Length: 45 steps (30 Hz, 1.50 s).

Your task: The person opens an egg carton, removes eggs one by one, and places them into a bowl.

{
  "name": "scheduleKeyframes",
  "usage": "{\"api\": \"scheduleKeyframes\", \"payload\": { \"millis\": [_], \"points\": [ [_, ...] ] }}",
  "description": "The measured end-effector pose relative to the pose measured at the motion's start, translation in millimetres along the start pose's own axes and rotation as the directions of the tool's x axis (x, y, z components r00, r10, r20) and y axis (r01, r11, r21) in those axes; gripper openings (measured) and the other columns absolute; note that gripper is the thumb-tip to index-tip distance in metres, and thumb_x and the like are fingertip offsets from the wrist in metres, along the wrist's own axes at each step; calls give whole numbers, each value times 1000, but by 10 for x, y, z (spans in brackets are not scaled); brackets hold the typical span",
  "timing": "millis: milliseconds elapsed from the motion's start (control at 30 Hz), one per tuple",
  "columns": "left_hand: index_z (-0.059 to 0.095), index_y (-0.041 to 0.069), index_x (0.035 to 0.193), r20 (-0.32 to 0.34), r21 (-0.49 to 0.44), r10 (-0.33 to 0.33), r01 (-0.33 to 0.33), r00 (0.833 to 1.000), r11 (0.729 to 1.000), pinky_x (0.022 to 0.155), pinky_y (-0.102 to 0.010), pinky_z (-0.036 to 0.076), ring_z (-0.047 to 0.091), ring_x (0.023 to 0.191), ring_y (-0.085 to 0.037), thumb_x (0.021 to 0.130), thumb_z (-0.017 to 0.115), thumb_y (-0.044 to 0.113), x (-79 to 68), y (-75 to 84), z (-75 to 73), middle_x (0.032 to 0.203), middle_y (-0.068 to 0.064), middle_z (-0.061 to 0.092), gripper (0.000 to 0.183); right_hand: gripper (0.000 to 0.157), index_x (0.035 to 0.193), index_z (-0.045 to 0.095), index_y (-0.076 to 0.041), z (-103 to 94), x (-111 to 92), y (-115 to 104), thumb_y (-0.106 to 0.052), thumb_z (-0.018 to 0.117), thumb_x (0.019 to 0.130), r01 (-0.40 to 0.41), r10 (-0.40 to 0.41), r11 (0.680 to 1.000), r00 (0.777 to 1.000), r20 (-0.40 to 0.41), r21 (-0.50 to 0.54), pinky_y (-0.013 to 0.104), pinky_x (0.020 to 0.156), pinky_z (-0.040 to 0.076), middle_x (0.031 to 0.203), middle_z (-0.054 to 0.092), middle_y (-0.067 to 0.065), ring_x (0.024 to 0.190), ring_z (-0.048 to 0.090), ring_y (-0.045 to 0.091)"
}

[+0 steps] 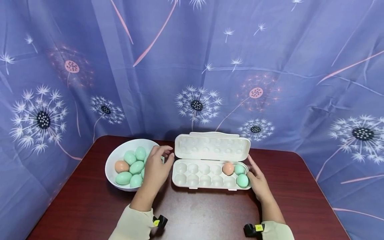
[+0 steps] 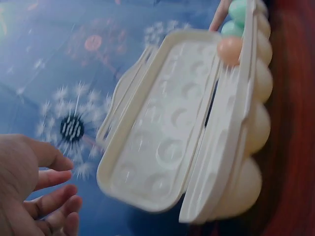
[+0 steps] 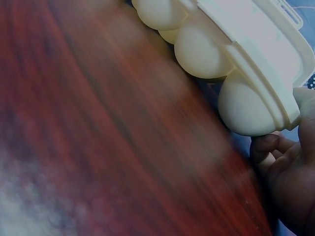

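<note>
A white plastic egg carton lies with its lid tipped back. At its right end sit a brown egg and two pale green eggs; the other cups hold none. My right hand grips that end, thumb at the rim and fingers curled below the last cup in the right wrist view. Between bowl and carton hovers my left hand, fingers loosely bent around nothing. It partly covers the white bowl, which holds several green eggs and a brown egg.
Everything stands on a dark red wooden table. A blue curtain with dandelion prints hangs right behind the table's back edge and along both sides. Small black devices are strapped at both wrists.
</note>
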<state>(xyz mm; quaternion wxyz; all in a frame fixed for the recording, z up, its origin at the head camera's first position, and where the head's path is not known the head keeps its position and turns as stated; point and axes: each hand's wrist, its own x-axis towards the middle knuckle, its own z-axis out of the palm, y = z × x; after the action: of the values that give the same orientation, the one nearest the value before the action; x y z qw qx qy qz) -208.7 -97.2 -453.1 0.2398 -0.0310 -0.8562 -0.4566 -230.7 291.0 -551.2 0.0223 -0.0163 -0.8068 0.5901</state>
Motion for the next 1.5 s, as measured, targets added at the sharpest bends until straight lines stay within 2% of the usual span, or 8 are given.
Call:
{"api": "scheduleKeyframes", "payload": {
  "millis": [100,267,567,700,967,1100,1233,1500],
  "points": [
    [72,8,114,55,0,30,-30,998,1000,76,-34,54,63,89,-21,89,72,12,-46,66,94,100,-7,65,25,70,161,24,-30,12,-8,-20,1,43,102,6,-6,1000,1000,-4,-3,18,82,47,119,59,5,100,55,1],
    [70,9,124,119,11,41,-43,992,999,81,-40,53,65,99,-28,88,73,15,-106,106,221,108,-9,65,37,70,161,24,-31,18,-5,-32,1,43,101,10,-10,1000,1000,3,-5,19,82,48,119,59,8,99,56,2],
    [70,11,124,163,87,101,-116,981,989,81,-41,53,64,98,-25,87,76,19,-141,161,401,107,-9,65,38,70,161,24,-33,25,18,-28,0,43,102,14,-14,1000,1000,12,-1,20,82,49,121,59,8,100,56,3],
    [70,14,125,200,89,93,-112,975,990,86,-41,55,65,101,-22,86,76,20,-160,203,492,111,-6,65,40,70,161,25,-30,23,16,-48,1,43,101,5,-5,1000,1000,8,5,19,82,49,118,60,5,99,56,2],
    [70,14,125,243,89,115,-140,963,986,89,-43,55,66,105,-25,86,77,22,-222,279,682,113,-5,66,40,69,161,28,-19,50,-101,-308,5,44,98,-1,1,1000,1000,15,23,19,81,49,112,60,4,96,57,4],
    [69,15,126,275,77,105,-131,956,988,90,-43,55,65,108,-25,88,75,24,-242,326,772,114,-5,65,40,69,161,28,-19,64,-140,-365,5,44,98,-2,2,1000,1000,10,23,19,81,49,112,60,2,96,57,5],
    [68,16,127,302,82,114,-145,946,986,88,-41,55,65,107,-23,89,74,25,-267,379,882,114,-3,65,40,69,161,27,-19,52,-110,-307,5,44,98,3,-3,1000,1000,12,26,20,81,50,113,60,5,97,57,5],
    [66,16,130,381,114,159,-217,911,970,89,-36,55,63,109,-20,89,73,27,-332,536,1125,118,-2,64,43,71,161,24,-33,-2,-16,-33,1,42,101,-29,29,1000,1000,-1,4,19,83,48,123,58,10,100,55,3]
  ]
}}
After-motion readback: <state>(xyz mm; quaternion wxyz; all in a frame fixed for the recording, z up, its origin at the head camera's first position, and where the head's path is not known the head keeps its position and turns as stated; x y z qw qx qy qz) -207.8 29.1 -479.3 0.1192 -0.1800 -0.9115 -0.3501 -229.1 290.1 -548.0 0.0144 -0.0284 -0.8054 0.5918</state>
